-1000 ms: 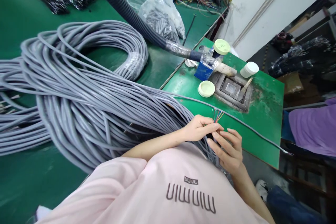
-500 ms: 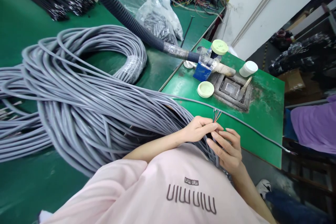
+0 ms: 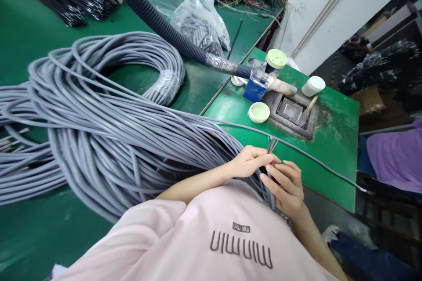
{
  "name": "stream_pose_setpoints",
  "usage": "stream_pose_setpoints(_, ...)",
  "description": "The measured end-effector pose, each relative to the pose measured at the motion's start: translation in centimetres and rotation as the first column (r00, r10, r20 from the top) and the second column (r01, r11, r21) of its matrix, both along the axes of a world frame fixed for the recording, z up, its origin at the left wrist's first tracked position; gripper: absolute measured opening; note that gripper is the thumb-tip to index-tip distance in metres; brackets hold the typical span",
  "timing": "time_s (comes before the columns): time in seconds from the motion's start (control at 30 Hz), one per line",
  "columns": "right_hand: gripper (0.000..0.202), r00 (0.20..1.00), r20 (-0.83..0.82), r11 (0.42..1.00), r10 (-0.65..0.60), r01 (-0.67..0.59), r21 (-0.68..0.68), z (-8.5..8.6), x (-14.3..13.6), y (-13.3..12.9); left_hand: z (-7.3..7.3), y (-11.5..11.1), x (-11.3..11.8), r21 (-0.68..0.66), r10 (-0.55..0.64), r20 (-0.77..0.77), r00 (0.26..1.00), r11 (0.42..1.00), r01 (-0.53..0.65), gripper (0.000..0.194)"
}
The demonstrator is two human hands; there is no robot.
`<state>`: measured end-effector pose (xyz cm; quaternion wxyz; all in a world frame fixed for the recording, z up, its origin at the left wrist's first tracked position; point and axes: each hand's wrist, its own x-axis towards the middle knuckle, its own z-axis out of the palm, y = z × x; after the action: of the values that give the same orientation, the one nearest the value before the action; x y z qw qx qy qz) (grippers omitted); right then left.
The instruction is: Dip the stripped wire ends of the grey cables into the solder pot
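My left hand (image 3: 252,161) is closed, thumb and fingers pinching a grey cable just below its stripped end. Thin coloured wires (image 3: 272,144), red and dark green among them, fan out above the fingertips with bare tips. Close against it, my right hand (image 3: 286,184) has its fingers curled around the same cable lower down; part of the grip is hidden. A large bundle of grey cables (image 3: 138,118) runs from the left under my left forearm. One single grey cable (image 3: 306,155) lies across the green table beyond my hands, its stripped end past the right edge.
A solder pot (image 3: 292,112) is set in the green board (image 3: 336,158), with a scraper (image 3: 310,107) in it. Around it stand a pale green lid (image 3: 259,112), a white jar (image 3: 313,86) and a fume hose (image 3: 165,26). A person in a purple top (image 3: 395,158) sits at right.
Both hands keep their hold on the cable, almost still. The view has shifted very slightly.
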<state>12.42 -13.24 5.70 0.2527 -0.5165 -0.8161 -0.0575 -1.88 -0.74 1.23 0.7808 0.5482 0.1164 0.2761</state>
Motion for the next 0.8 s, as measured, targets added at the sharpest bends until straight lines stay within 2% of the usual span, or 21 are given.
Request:
stream_pose_setpoints(0.27,0.048,0.998,-0.059,1.0,0.008,-0.01,-0.025,-0.5,0.3,0.0,0.2,0.2,0.0,0.09,0.051,-0.039,0.998,0.995,-0.047,0.047)
stream_pose_setpoints(0.37,0.049,0.975,-0.2,0.995,-0.095,0.095,-0.01,-0.4,0.4,-0.1,0.3,0.1,0.3,0.16,0.114,-0.051,0.992,0.982,-0.105,0.046)
stream_pose_setpoints(0.4,0.044,0.95,-0.268,0.987,-0.163,0.159,-0.035,-0.3,0.4,-0.1,0.4,0.0,0.5,0.2,0.142,-0.062,0.988,0.972,-0.127,0.046)
stream_pose_setpoints(0.47,0.027,0.876,-0.368,0.949,-0.311,0.264,-0.174,0.0,0.4,-0.3,0.4,-0.2,1.1,0.314,0.197,-0.086,0.977,0.936,-0.161,0.05)
stream_pose_setpoints(0.53,0.006,0.804,-0.393,0.876,-0.446,0.302,-0.376,0.3,0.3,-0.4,0.5,-0.3,1.6,0.443,0.247,-0.102,0.964,0.879,-0.178,0.053)
stream_pose_setpoints(0.57,0.007,0.768,-0.396,0.831,-0.503,0.304,-0.465,0.4,0.2,-0.5,0.6,-0.4,1.8,0.499,0.263,-0.101,0.959,0.848,-0.18,0.054)
stream_pose_setpoints(0.67,0.025,0.64,-0.478,0.745,-0.602,0.233,-0.626,0.4,0.2,-0.8,1.1,-0.5,2.5,0.601,0.286,-0.086,0.954,0.779,-0.179,0.052)
stream_pose_setpoints(0.73,0.031,0.546,-0.577,0.743,-0.607,0.132,-0.656,0.2,0.4,-1.1,1.4,-0.5,2.8,0.639,0.286,-0.079,0.955,0.75,-0.171,0.052)
stream_pose_setpoints(0.8,0.032,0.452,-0.671,0.766,-0.588,0.044,-0.641,-0.2,0.5,-1.4,1.7,-0.5,3.1,0.662,0.284,-0.078,0.956,0.731,-0.164,0.053)
